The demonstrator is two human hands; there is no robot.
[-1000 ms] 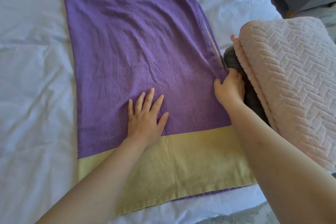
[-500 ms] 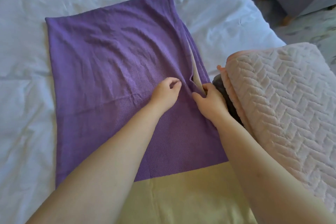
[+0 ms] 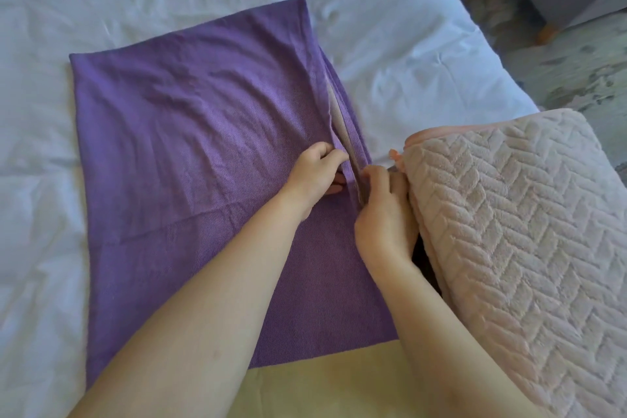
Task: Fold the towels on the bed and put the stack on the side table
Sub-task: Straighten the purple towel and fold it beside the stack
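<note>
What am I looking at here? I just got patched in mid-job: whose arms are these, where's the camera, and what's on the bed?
There is no machine: these are a person's two bare arms, filmed by one camera worn on their head, looking forward and down. A purple towel with a yellow band at its near end lies flat on the white bed sheet. The left hand and the right hand both pinch its layers at the right edge. Beside them on the right sits a folded pink towel with herringbone texture; something dark under it is too hidden to name.
</note>
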